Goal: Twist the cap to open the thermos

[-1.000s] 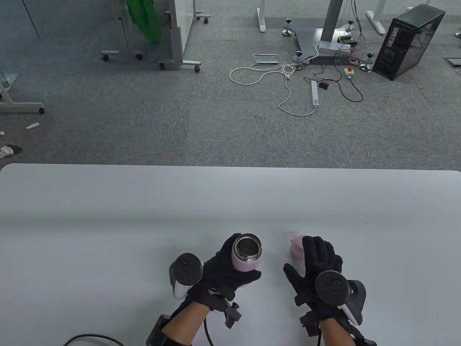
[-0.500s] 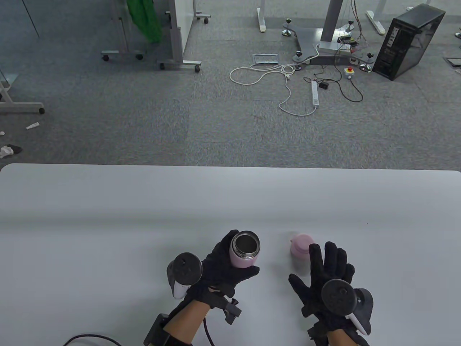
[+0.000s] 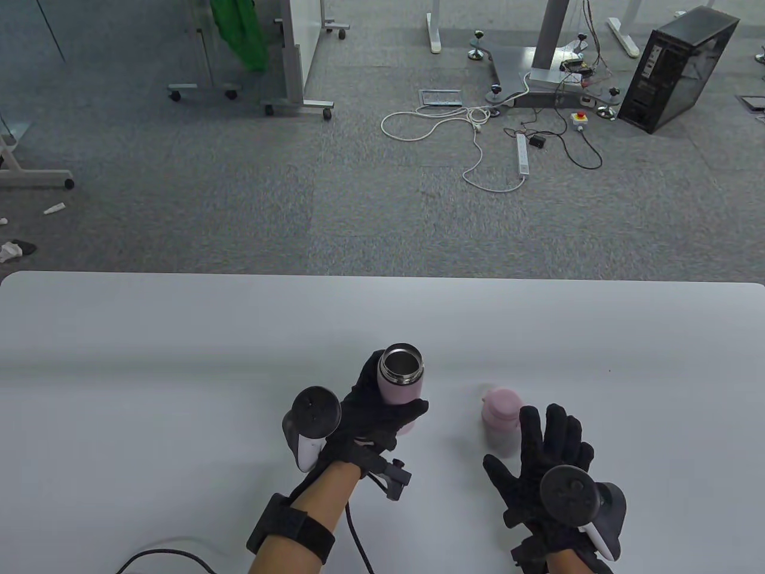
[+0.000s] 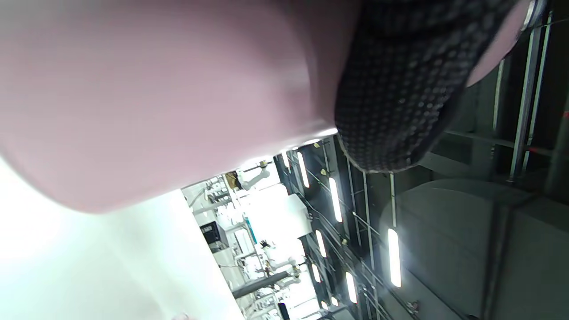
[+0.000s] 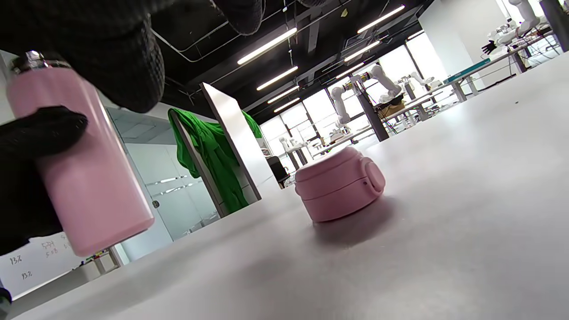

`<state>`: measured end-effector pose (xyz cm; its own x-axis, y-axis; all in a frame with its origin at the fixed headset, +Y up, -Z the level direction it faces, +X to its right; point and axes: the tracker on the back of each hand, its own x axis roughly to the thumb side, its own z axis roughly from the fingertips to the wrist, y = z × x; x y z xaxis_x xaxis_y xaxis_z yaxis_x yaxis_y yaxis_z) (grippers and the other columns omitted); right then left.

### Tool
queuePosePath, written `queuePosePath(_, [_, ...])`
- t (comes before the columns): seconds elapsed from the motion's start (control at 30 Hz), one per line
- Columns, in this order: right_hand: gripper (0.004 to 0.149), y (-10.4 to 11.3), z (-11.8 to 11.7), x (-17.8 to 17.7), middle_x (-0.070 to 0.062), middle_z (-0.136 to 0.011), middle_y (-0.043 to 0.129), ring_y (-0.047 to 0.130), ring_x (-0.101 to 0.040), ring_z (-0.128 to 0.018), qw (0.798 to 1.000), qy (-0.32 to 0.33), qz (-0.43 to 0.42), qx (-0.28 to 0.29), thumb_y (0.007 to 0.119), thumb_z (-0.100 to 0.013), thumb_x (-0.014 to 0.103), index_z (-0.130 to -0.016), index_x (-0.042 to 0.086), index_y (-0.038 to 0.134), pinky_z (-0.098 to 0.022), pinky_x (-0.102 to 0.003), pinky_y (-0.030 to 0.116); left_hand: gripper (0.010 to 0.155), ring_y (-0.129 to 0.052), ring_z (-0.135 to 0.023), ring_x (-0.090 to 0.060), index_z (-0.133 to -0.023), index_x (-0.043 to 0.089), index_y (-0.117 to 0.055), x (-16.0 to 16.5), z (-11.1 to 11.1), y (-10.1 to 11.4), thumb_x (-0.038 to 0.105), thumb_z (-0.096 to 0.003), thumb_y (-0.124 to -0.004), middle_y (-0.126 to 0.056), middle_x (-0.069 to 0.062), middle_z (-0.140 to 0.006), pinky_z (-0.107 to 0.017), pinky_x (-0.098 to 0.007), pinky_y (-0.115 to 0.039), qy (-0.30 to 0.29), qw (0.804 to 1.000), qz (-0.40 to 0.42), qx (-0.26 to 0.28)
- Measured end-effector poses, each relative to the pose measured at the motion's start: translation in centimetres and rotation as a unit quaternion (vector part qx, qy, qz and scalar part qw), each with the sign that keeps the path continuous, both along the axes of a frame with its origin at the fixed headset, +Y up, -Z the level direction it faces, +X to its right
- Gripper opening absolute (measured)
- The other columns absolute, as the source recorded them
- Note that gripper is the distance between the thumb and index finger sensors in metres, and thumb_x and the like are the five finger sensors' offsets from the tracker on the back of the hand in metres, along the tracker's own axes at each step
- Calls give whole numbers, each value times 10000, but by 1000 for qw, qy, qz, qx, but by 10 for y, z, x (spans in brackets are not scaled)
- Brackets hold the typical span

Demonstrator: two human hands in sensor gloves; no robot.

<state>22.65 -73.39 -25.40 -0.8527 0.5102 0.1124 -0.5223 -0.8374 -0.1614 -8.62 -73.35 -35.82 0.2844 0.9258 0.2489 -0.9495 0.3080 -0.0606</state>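
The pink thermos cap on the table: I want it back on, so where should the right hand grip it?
Probably from above, fingers around the round side wall of the pink plastic cap; it sits flat on the white table, free, just ahead of the open right hand.

Soft, even overhead light falls on the white table point(image 3: 179, 359); shadows there are faint; the cap point(image 5: 340, 184) casts a diffuse dark patch in the right wrist view; the left wrist view is blurred, perhaps from closeness, the pink thermos point(image 4: 155, 98) out of focus; ceiling strip lights point(image 4: 393, 255) glare; windows blow out white.
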Motion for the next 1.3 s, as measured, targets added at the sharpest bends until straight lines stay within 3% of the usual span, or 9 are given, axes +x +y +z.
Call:
queuePosePath(0.17, [970, 0, 1, -1, -278, -1167, 53, 53, -587, -1001, 1000, 3, 1, -5, 833, -544, 580, -1187, 161, 240, -644, -774, 95, 1065, -606, -1047, -400, -1062, 263, -443, 4, -12, -11, 430, -198, -1043, -539, -111, -1135, -669, -526, -646, 18, 999, 24, -23])
queuePosePath(0.3, [1037, -1, 0, 2, -257, -1171, 53, 58, -582, -1006, 1000, 2, -22, 1, 828, -545, 589, -1155, 164, 105, -651, -769, 102, 1065, -605, -1048, -404, -1061, 260, -445, 7, -19, -23, 419, -197, -1048, -541, -116, -1134, -659, -539, -644, 27, 998, 21, -52])
queuePosePath(0.63, [1025, -1, 1, 3, -265, -1171, 65, 67, -584, -1006, 1000, -4, -29, 1, 827, -546, 586, -1160, 162, 123, -653, -769, 110, 1068, -593, -1050, -418, -1059, 257, -453, 8, -30, -44, 370, -191, -1064, -539, -119, -1133, -673, -535, -624, 51, 995, 32, -83])
queuePosePath(1.0, [1015, 0, 2, 5, -262, -1176, 89, 99, -586, -1013, 999, -6, -35, 3, 825, -548, 587, -1162, 161, 138, -665, -769, 139, 1068, -581, -1051, -418, -1057, 273, -430, 11, -28, -46, 381, -198, -1055, -521, -120, -1134, -671, -548, -618, 54, 995, 2, -78])
queuePosePath(1.3, [1009, 0, 3, 6, -257, -1179, 97, 102, -587, -1013, 1000, -9, -23, 6, 827, -548, 584, -1165, 160, 150, -665, -769, 141, 1027, -597, -1039, -427, -1073, 279, -380, 8, -25, -48, 393, -276, -1017, -508, -126, -1142, -689, -550, -618, 38, 994, -29, -99])
